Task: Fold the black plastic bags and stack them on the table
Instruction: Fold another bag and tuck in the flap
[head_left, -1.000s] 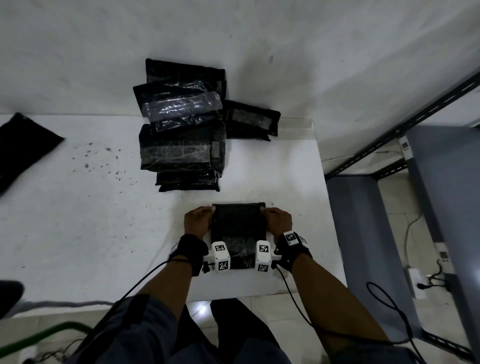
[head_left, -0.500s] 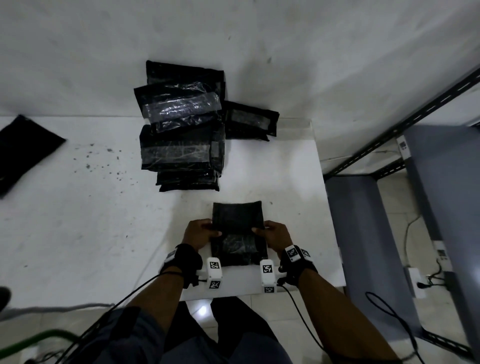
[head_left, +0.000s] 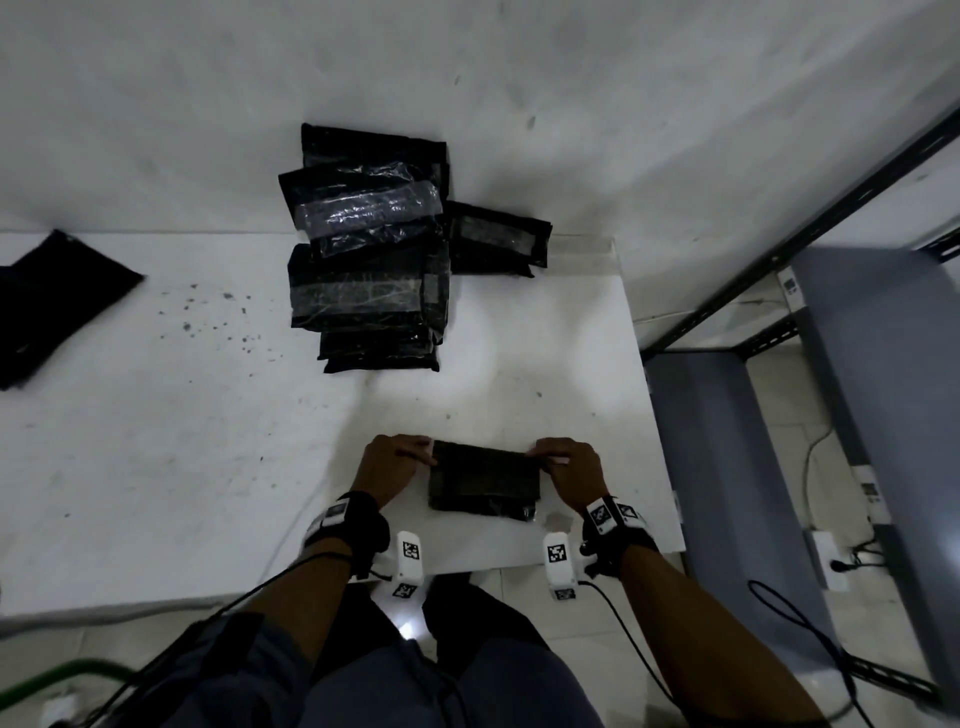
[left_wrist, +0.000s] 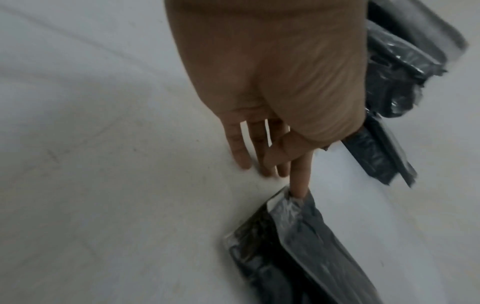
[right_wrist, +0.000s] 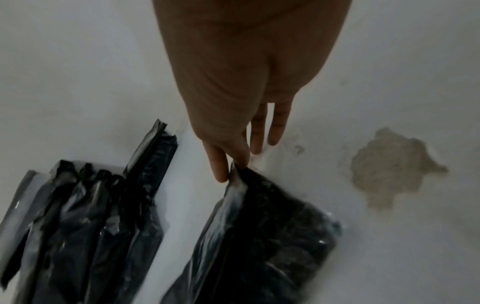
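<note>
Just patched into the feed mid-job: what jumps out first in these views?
The folded black plastic bag at the white table's near edge, pinched at its far corners by the left hand and the right hand. Behind it, a messy pile of folded black bags lies against the white wall; a loose black bag lies far left.

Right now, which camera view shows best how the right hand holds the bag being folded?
The right wrist view: the right hand pinches the folded bag at its far corner between thumb and forefinger. The head view shows both hands at the bag's far corners but hides the grip. The left wrist view shows only the left hand.
</note>
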